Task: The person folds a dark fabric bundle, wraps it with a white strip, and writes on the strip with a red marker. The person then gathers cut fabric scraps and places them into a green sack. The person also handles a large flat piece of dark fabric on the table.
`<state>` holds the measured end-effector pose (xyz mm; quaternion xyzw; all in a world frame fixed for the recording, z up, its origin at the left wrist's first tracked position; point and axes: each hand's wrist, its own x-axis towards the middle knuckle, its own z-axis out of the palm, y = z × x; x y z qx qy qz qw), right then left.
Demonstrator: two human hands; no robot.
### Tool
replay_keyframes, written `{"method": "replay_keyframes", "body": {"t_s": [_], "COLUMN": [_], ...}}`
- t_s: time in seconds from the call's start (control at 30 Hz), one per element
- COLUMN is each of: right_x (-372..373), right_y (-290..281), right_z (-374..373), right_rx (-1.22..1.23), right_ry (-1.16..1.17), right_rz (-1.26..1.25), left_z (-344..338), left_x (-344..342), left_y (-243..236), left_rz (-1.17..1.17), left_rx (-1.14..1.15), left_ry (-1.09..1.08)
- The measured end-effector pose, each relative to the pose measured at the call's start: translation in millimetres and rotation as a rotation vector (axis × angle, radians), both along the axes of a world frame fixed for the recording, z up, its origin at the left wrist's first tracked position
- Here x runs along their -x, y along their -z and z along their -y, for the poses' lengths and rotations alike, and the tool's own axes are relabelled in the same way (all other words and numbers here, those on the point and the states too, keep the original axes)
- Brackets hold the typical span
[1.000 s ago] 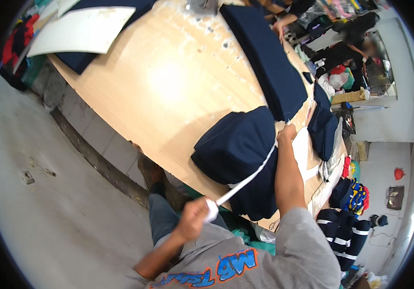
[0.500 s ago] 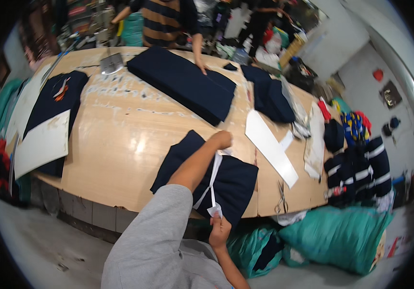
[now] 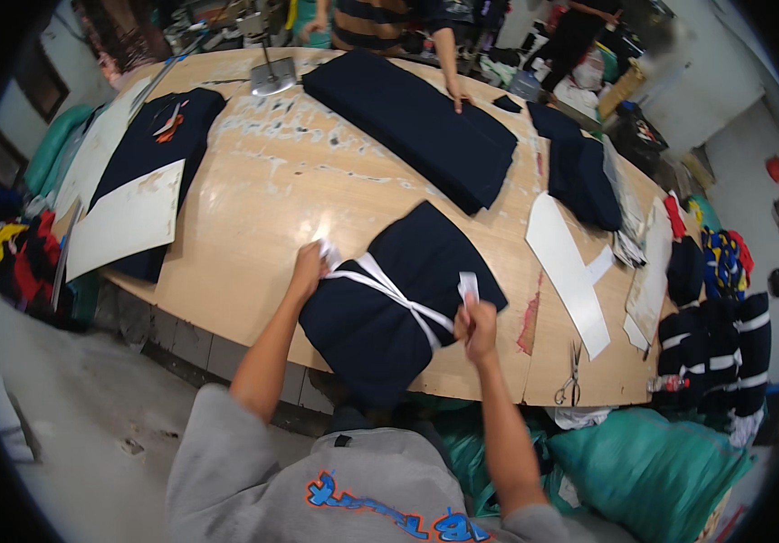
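Observation:
A folded dark navy fabric bundle [image 3: 362,339] lies at the table's near edge, with white tape [image 3: 396,299] crossed over its top. My left hand [image 3: 311,264] is closed on one tape end at the bundle's left side. My right hand [image 3: 478,321] grips the other end at the right, a white tab sticking up from the fist. Beyond them a longer folded navy stack [image 3: 398,127] lies across the wooden table [image 3: 235,244], with a co-worker's hand [image 3: 457,95] resting on it.
White boards [image 3: 122,222] cover navy fabric at the left. At the right are white pattern pieces [image 3: 566,267], scissors [image 3: 570,380] and more navy fabric [image 3: 579,185]. A metal-based tool [image 3: 272,80] stands at the back. Green sacks [image 3: 643,466] lie below the table; another person [image 3: 579,36] stands behind.
The white tape now crosses the bundle's top. My left hand has moved out to the bundle's left side, pulling tape apart from my right hand. My view has swung round over the table.

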<state>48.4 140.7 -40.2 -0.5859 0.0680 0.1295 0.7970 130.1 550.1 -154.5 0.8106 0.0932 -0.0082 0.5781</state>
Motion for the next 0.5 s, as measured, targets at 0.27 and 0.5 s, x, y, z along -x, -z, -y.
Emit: {"method": "replay_keyframes", "body": {"t_s": [0.27, 0.5], "right_x": [-172.9, -58.3], "right_y": [-52.4, -65.4], "right_z": [-136.8, -57.5], "right_rx": [0.966, 0.575], "right_ry": [-0.567, -0.177], "right_rz": [0.636, 0.358], "left_z": [161.8, 40.8], "left_x": [241.6, 132.5], "left_y": [-96.7, -186.8], "left_rz": [0.211, 0.384], "left_rx": [0.824, 0.561], "left_ry": [-0.703, -0.451]}}
